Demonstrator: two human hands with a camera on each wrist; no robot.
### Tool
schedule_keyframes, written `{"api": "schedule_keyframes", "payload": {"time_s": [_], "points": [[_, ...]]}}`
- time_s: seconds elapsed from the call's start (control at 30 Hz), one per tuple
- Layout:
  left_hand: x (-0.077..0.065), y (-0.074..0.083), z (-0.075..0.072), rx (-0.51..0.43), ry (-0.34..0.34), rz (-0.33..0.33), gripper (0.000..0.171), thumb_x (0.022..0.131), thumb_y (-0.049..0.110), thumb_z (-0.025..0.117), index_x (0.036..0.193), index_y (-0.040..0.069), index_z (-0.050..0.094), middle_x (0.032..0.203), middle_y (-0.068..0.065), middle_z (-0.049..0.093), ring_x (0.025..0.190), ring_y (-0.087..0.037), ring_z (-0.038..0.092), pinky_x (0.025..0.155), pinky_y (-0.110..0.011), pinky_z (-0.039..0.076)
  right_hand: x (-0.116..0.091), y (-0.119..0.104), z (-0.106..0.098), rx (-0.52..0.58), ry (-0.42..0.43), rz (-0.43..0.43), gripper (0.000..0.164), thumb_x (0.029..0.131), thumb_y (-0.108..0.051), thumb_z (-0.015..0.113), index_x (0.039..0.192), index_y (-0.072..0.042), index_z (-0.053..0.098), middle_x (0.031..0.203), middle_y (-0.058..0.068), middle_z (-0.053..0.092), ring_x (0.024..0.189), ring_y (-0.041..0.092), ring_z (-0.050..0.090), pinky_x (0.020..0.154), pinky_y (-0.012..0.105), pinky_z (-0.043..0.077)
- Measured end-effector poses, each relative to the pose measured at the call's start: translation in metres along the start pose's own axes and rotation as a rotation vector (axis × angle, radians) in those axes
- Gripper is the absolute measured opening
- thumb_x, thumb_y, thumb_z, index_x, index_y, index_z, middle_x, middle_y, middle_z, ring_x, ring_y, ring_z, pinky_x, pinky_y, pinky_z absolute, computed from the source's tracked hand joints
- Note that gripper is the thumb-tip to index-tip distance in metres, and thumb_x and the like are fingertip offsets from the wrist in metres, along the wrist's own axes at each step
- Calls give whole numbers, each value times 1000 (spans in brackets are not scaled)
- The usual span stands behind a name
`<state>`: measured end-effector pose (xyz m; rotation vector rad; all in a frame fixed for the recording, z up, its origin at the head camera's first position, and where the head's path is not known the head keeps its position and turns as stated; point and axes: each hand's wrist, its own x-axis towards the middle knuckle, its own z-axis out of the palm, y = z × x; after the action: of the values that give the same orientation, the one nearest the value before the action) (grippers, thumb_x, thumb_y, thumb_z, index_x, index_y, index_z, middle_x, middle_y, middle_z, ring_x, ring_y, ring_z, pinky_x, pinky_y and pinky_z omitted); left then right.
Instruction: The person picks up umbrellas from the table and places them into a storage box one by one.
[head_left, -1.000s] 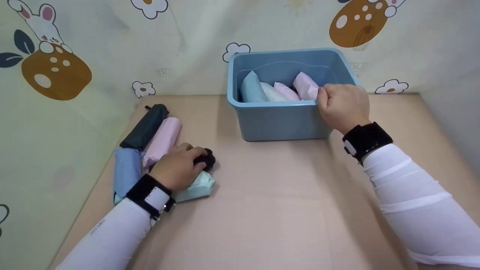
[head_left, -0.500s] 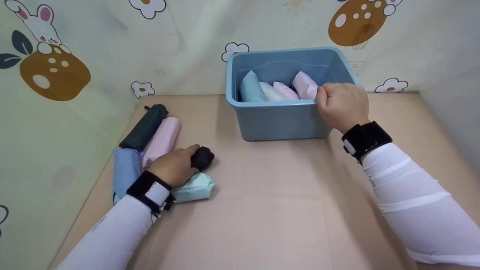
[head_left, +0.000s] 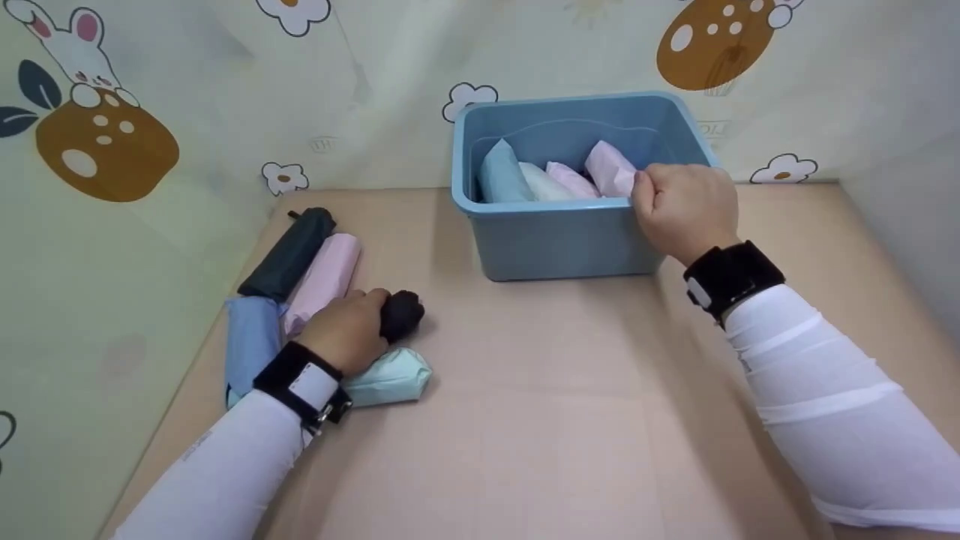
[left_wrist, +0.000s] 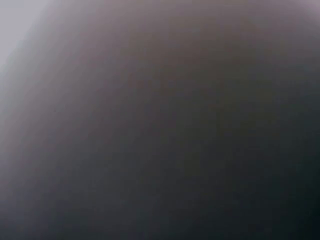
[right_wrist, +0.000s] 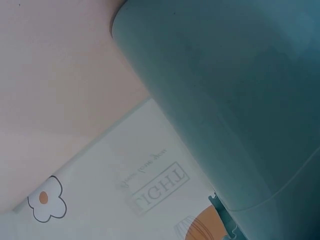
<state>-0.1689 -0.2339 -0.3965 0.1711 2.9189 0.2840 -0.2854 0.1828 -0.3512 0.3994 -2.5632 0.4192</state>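
Could lose the black bundle (head_left: 402,316) from the left fingers (head_left: 374,298), apparently gripping it only near one end, or knock the mint bundle (head_left: 391,377) just nearside of them by moving low. Holding the bin (head_left: 570,244) with the right fingers (head_left: 660,181); could tip it by pulling hard. Now covering less of the black bundle than a second ago; still clasping the bin.

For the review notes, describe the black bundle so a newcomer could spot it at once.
From the blue bin, look left and nearer the camera along the table. There the left hand grips the black bundle, just beyond the mint-green bundle. Unlike the long dark-green bundle farther back, it shows only a rounded end past the hand.
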Motion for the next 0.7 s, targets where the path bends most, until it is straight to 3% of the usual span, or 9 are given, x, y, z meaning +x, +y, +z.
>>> {"api": "schedule_keyframes", "payload": {"time_s": [0.3, 0.53, 0.7], "points": [[-3, 8, -3, -29, 117, 17, 62, 93, 10, 69, 151, -1, 48, 137, -28, 57, 122, -47, 56, 99, -63, 51, 0, -1, -1, -3, -11, 16, 52, 106, -29, 37, 60, -9, 49, 53, 9, 44, 51, 29, 43, 52, 37, 27], [-2, 16, -18, -95, 245, 64, 63, 95, 17, 70, 150, 0, 46, 138, -27, 54, 119, -47, 54, 97, -62, 50, -1, -1, 0, 8, -20, 16, 52, 106, -30, 38, 60, -9, 50, 53, 8, 44, 51, 29, 43, 51, 37, 27], [-1, 24, -32, -149, 323, 82, 64, 97, 18, 68, 154, 1, 43, 140, -26, 53, 125, -45, 51, 106, -61, 45, -1, -1, -1, 3, -35, 30, 53, 107, -32, 37, 60, -9, 51, 54, 8, 44, 52, 29, 43, 51, 37, 27]]}}
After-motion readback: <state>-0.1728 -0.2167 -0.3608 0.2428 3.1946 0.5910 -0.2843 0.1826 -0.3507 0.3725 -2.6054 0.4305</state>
